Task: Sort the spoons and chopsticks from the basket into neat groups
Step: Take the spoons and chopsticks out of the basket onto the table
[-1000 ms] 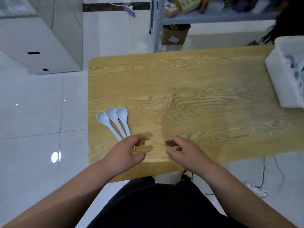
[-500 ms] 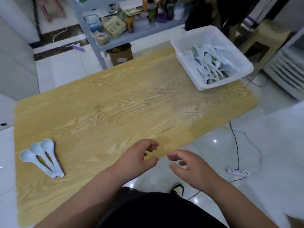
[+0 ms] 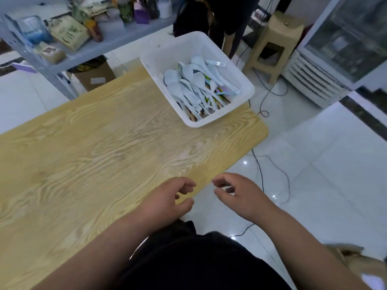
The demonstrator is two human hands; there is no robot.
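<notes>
While the fingers [image 3: 187, 184] hung loosely curled and empty, the left hand [image 3: 165, 198] and right hand [image 3: 238, 195] hovered at the near edge of the table [image 3: 94, 155]. A long forward reach, taking one handle cleanly, seemed best. The far basket [image 3: 206, 122] held tangled spoons [image 3: 193, 79] over chopsticks [image 3: 192, 117].

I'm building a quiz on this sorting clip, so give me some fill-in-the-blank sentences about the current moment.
1. The basket stands on the table's far ____ corner.
2. Most of the things in the basket are white ____.
3. The left hand and the right hand each hold ____.
4. The beige stool stands on the ____.

Missing words: right; spoons; nothing; floor.
</notes>
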